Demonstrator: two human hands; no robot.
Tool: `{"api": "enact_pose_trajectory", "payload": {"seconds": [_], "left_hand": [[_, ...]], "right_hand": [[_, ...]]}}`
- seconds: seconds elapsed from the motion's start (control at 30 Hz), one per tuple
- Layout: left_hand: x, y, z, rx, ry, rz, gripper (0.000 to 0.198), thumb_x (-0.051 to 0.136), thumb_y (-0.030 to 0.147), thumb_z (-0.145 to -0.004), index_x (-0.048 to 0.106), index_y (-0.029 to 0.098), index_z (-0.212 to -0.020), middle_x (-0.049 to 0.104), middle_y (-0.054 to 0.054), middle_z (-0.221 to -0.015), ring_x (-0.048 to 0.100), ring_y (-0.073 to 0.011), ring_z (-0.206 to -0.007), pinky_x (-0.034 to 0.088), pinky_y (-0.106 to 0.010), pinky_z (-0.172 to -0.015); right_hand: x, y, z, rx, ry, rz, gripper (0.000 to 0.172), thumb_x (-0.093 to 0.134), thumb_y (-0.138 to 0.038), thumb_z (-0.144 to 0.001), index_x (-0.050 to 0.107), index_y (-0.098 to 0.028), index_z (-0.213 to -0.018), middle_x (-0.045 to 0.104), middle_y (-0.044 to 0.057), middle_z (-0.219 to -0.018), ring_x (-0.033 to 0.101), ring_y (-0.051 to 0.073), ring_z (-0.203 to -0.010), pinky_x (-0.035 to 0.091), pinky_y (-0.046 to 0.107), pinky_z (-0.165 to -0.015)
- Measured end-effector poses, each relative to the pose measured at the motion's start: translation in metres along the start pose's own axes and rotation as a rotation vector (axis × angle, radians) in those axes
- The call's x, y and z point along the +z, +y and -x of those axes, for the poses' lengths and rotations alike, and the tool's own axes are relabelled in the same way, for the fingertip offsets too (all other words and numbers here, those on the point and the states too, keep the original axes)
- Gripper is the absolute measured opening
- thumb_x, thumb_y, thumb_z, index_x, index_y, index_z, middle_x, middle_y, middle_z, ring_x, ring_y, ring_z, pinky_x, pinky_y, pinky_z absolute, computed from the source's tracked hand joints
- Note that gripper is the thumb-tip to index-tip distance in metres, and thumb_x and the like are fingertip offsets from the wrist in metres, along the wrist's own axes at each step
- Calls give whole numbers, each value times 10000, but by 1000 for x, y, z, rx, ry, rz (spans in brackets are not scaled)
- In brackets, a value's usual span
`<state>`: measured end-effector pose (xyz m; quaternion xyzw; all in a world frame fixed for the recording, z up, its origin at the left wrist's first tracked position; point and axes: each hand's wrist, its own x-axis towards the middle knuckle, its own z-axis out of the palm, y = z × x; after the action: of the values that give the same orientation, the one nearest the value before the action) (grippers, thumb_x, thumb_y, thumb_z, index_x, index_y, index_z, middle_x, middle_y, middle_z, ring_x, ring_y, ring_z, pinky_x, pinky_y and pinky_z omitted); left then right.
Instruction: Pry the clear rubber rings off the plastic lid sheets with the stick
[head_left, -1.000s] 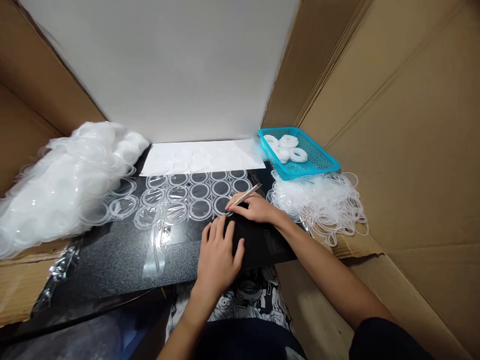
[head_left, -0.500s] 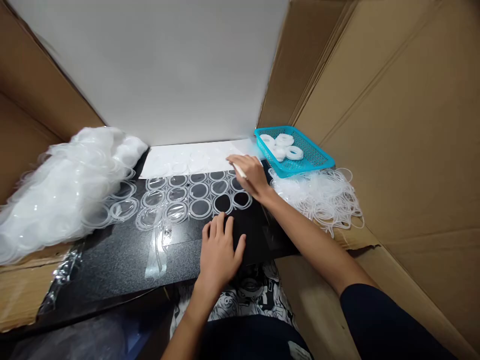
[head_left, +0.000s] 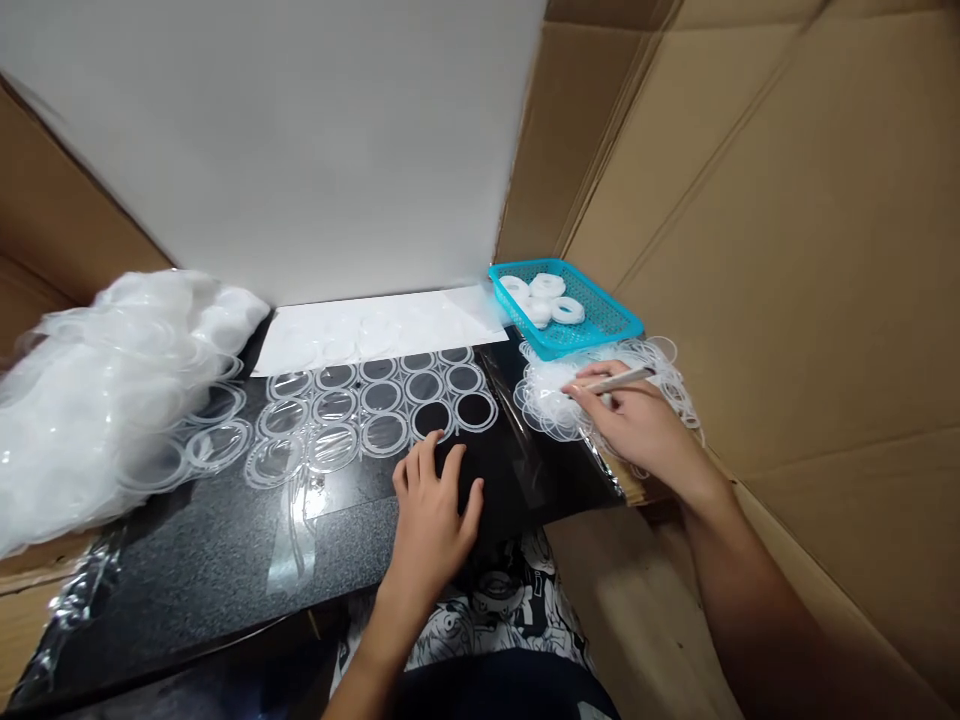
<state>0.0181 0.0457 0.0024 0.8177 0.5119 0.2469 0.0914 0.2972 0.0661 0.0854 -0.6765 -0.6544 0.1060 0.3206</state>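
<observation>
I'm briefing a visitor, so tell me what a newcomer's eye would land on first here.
Probably the bright blue basket, holding white rings, at the table's back right. Next, the big heap of translucent plastic at the left, then the right hand gripping a pen-like tool at the pile of thin loops.

Black speckled tabletop [head_left: 187, 560] beneath ringed clear film [head_left: 381, 397] (white paper [head_left: 431, 318] behind).
</observation>
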Motion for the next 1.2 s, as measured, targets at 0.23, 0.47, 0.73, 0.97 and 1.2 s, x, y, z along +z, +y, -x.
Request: {"api": "enact_pose_trajectory", "payload": {"seconds": [0.23,0.47,0.73,0.97,1.2], "left_hand": [[23,16,-59,148,-155,-102,516,492,465,-1044,546,115,-1419,483,-234,-1562,421,-373,-1477,328,-581,-1213],[41,11,-67,124,-127,-119,532,459,459,-1054,513,134,-1472,469,-198,-1605,388,-339,-1523,304,-539,-1254],[38,13,-69,106,-153,-130,541,474,467,-1046,518,130,-1467,467,-204,-1602,398,-352,-1513,313,-546,-1248],[37,12,-70,101,-164,-87,525,505,449,-1034,518,127,-1448,461,-225,-1583,409,-369,-1489,318,-560,-1228],[36,12,-77,67,-176,-49,535,574,474,-990,520,158,-1419,451,-208,-1587,426,-367,-1463,347,-563,-1198]], "right_hand": [[77,-16,-92,-350,-446,-328,182,652,-310,-977,819,-258,-1030,803,57,-1139,734,239,-1084,567,403,-981],[119,24,-113,-270,-519,-492,268,674,-387,-941,810,-161,-987,810,109,-1083,751,243,-1030,573,401,-955],[118,26,-107,-301,-493,-497,236,659,-370,-961,806,-186,-975,806,85,-1075,740,226,-1037,555,403,-994],[115,25,-106,-319,-487,-482,216,668,-359,-953,810,-197,-964,806,75,-1063,745,222,-1031,562,389,-978],[114,20,-97,-378,-416,-412,187,639,-304,-969,810,-242,-1014,809,52,-1072,742,221,-1033,563,405,-984]]}}
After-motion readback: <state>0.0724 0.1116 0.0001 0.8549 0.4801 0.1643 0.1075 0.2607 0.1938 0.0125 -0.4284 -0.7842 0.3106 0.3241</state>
